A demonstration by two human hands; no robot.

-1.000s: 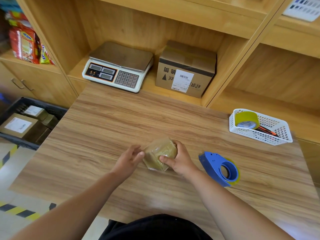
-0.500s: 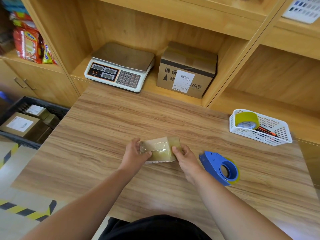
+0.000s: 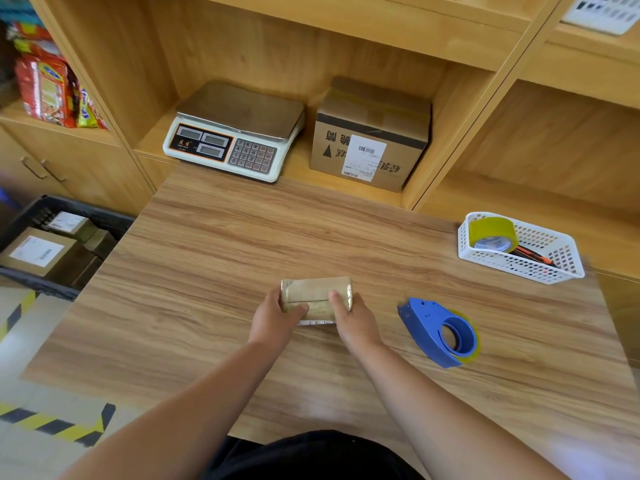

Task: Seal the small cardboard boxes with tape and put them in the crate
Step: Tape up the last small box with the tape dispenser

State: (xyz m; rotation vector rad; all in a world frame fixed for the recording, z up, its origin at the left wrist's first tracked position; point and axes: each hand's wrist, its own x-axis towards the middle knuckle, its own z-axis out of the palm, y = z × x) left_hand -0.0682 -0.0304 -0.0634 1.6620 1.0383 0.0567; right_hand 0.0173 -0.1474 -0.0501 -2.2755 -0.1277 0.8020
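Head cam had the left hand (image 3: 273, 320) and right hand (image 3: 356, 323) each gripping an end of the small cardboard box (image 3: 317, 294) at the near middle of the table (image 3: 242, 254), and tbh any unpressed edge of the tape (image 3: 291, 291) could've lifted on the trip left to the crate (image 3: 38, 285).

Both bare forearms reach forward from the bottom of the view, angling in toward each other. The left hand (image 3: 273, 322) grips the left end of the small box (image 3: 313, 294), thumb laid across its near face. The right hand (image 3: 356, 323) clasps the right end, thumb up on the box.
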